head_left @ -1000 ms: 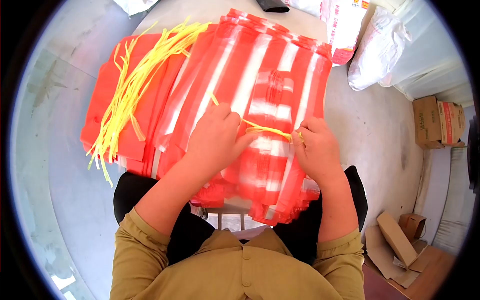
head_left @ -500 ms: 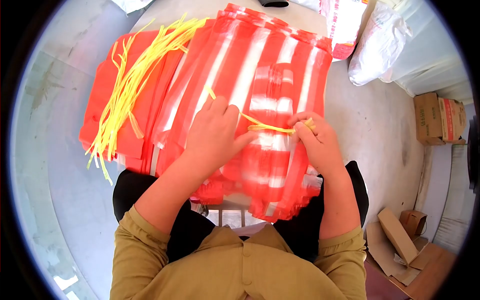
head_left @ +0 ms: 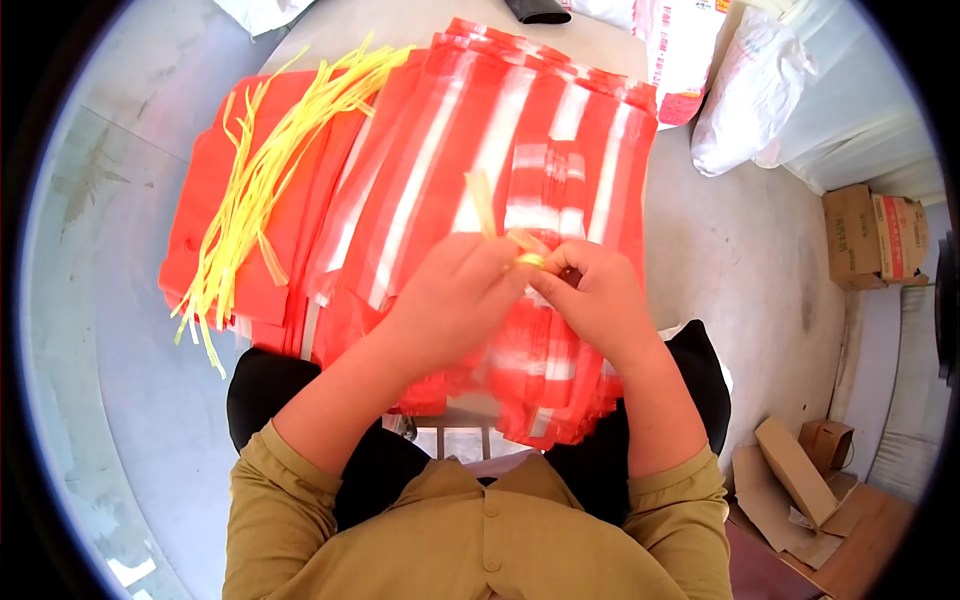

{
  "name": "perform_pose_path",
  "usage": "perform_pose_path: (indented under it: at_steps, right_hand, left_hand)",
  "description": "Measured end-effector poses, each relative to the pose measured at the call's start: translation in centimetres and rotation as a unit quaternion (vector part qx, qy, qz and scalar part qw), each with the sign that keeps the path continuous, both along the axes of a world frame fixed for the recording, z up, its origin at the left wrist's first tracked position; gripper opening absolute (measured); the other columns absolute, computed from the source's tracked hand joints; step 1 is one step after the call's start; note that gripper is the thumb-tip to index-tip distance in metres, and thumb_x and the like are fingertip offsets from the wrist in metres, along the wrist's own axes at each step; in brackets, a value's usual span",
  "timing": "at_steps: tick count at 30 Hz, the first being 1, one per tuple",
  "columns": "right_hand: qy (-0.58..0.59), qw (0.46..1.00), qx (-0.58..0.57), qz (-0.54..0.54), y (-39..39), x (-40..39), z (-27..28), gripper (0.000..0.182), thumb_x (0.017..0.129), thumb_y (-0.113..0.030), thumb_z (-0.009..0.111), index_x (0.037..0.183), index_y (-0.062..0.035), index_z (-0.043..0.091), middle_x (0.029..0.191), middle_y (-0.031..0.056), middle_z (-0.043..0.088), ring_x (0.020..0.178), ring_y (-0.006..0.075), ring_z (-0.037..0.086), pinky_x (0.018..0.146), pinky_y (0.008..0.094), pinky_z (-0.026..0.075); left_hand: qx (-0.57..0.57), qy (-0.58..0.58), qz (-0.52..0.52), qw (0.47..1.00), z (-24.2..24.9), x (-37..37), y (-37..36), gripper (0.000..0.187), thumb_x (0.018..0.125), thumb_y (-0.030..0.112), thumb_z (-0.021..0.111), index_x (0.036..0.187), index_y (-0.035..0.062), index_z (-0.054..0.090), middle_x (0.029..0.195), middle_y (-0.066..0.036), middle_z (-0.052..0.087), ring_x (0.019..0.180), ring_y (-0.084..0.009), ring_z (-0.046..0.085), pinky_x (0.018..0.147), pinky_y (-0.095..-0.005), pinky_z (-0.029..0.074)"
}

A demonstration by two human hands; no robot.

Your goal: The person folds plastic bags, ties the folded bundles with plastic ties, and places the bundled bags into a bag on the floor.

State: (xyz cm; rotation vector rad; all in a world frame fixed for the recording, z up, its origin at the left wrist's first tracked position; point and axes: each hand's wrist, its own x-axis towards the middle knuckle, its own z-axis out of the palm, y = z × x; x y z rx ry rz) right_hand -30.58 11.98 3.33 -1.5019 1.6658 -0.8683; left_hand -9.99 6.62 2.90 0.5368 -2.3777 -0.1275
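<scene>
A narrow bundle of red and white striped plastic (head_left: pixel 545 365) lies on a wide stack of the same striped plastic (head_left: pixel 430 150). Around the bundle's middle, a yellow strip (head_left: pixel 529 260) is pinched between both hands. My left hand (head_left: pixel 462 285) closes on the strip, one loose end rising above its fingers. My right hand (head_left: pixel 595 290) meets it from the right, thumb and forefinger pressed on the same strip. Many loose yellow strips (head_left: pixel 262 195) lie across the red plastic (head_left: pixel 205 205) at the left.
White sacks (head_left: pixel 750 95) stand at the back right, near a dark rolled object (head_left: pixel 540 12). A cardboard box (head_left: pixel 860 240) is at the far right, with flattened cardboard (head_left: pixel 790 480) below it. Dark-clad knees (head_left: pixel 270 385) are under the stack's near edge.
My left hand has moved right and my right hand slightly left, so they now meet over the bundle. The stretched yellow strip is now gathered small between the fingers.
</scene>
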Motion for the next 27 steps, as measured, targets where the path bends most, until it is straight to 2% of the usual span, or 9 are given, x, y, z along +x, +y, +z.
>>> perform_pose_path:
  at_steps: [2,5,9,12,15,17,20,23,27]
  right_hand:
    - [0.058,0.998,-0.029,0.0,0.2,0.3,0.0,0.014,0.088,-0.012,0.076,0.087,-0.0014,0.067,0.076,0.0073,0.067,0.07,0.0141,0.063,0.061,0.0322,0.049]
    - [0.131,0.988,-0.083,0.011,0.5,0.5,-0.9,0.017,0.091,-0.023,0.073,0.091,-0.007,0.067,0.089,0.0119,0.069,0.08,0.0338,0.067,0.07,0.0431,0.053]
    - [0.08,0.992,-0.091,0.02,0.8,0.7,-0.5,0.014,0.094,-0.022,0.069,0.094,-0.0076,0.068,0.091,0.0126,0.067,0.083,0.0365,0.066,0.071,0.0462,0.052]
    - [0.041,0.997,-0.063,0.036,0.6,0.7,-0.3,0.015,0.096,-0.021,0.066,0.094,-0.0057,0.067,0.091,0.0141,0.067,0.084,0.0371,0.066,0.072,0.0467,0.051]
    - [0.003,0.994,-0.077,0.078,0.5,0.2,-1.0,0.017,0.097,-0.02,0.064,0.095,-0.0033,0.067,0.091,0.0161,0.067,0.085,0.0379,0.065,0.074,0.0463,0.051]
    - [0.001,0.991,-0.081,0.102,0.6,0.4,-0.6,0.017,0.098,-0.019,0.063,0.095,-0.0019,0.066,0.092,0.0176,0.067,0.086,0.0387,0.065,0.075,0.0461,0.051]
    - [0.002,0.995,-0.042,0.09,0.5,0.4,-0.2,0.017,0.097,-0.02,0.066,0.094,-0.0029,0.067,0.087,0.0126,0.067,0.083,0.0303,0.066,0.074,0.0428,0.051]
    - [-0.154,0.986,0.063,0.021,0.9,0.7,-0.3,0.013,0.095,-0.017,0.071,0.095,-0.0044,0.067,0.081,0.0057,0.064,0.079,0.0181,0.064,0.07,0.0378,0.05]
    - [-0.124,0.986,0.105,0.026,0.4,0.1,0.1,0.013,0.092,-0.012,0.075,0.102,-0.0066,0.068,0.08,0.0006,0.061,0.078,0.0106,0.06,0.067,0.0329,0.05]
  left_hand:
    - [0.025,-0.003,-0.024,0.999,-0.7,-0.3,0.7,0.035,0.082,0.005,0.072,0.117,0.0032,0.07,0.109,-0.01,0.06,0.092,-0.0293,0.06,0.079,-0.0412,0.051]
    - [0.051,0.007,-0.05,0.997,-1.1,-0.4,1.2,0.04,0.082,0.005,0.073,0.121,0.0067,0.071,0.117,-0.011,0.061,0.094,-0.031,0.06,0.08,-0.0429,0.052]
    - [0.034,0.019,0.026,0.999,-0.3,-0.4,1.4,0.031,0.086,0.01,0.074,0.117,0.0115,0.075,0.134,-0.014,0.061,0.117,-0.0353,0.059,0.094,-0.044,0.051]
    - [0.1,0.106,0.132,0.981,0.6,-1.4,1.2,0.032,0.081,0.012,0.079,0.113,0.0148,0.077,0.148,-0.018,0.052,0.137,-0.0397,0.047,0.107,-0.0509,0.044]
    - [0.165,0.045,0.102,0.98,0.0,-0.9,0.7,0.03,0.077,0.012,0.083,0.107,0.0146,0.077,0.154,-0.015,0.045,0.146,-0.0426,0.036,0.114,-0.0566,0.035]
    - [0.174,-0.004,0.101,0.98,-0.2,-1.0,0.8,0.027,0.078,0.009,0.081,0.105,0.0125,0.077,0.15,-0.014,0.05,0.147,-0.0447,0.034,0.116,-0.054,0.037]
    - [0.193,0.003,0.088,0.977,-0.7,-0.8,0.5,0.019,0.079,0.007,0.081,0.098,0.0102,0.076,0.14,-0.011,0.057,0.144,-0.0444,0.038,0.115,-0.0526,0.038]
    - [0.244,0.057,0.093,0.964,-1.7,-1.0,0.6,0.012,0.081,0.008,0.081,0.092,0.0086,0.075,0.129,-0.01,0.062,0.136,-0.0416,0.044,0.111,-0.0516,0.039]
    - [0.346,0.095,0.09,0.929,-1.6,-0.9,0.5,0.008,0.084,0.009,0.08,0.09,0.0068,0.075,0.123,-0.009,0.063,0.128,-0.0385,0.048,0.107,-0.0496,0.041]
